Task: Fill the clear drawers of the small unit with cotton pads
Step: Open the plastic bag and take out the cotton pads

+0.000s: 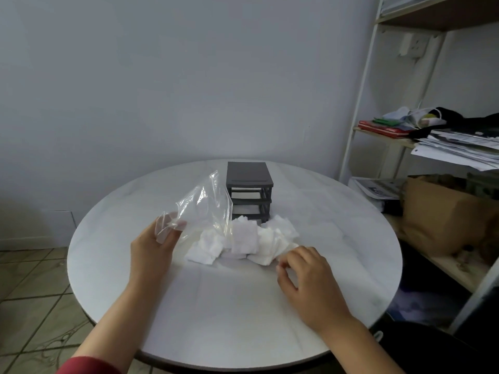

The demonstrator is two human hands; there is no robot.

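While the left hand [154, 247] holds up a clear plastic bag [205, 206] by one corner, thumb and fingertips pinched together on the film, the bag hangs open and crumpled above the left side of a heap of cotton pads [243, 241]; the pads are white and square, and lie loosely overlapped on the round white table [243, 314], just in front of the small drawer unit [249, 190]; the rearmost pads lie against or very close to the foot of the unit, though I cannot tell whether they touch it; the unit stands upright near the far edge of the table, a dark grey frame with three tiers, its drawers showing pale through the front, and whether anything lies in them cannot be made out; the right hand [305, 276] rests low on the table at the near right edge of the heap, back upward, its fingers curled with the fingertips [282, 264] against the outermost pad; whether they pinch that pad or merely touch it I cannot tell; a red sleeve [89, 365] shows at the left forearm by the lower edge of the view; to the right of the table stands a white-framed shelf rack [359, 103] bearing stacked papers [459, 147], with a brown cardboard box [437, 211] on a lower level; behind the table is a plain pale wall [189, 76], and a tiled floor [27, 279] lies at the lower left.
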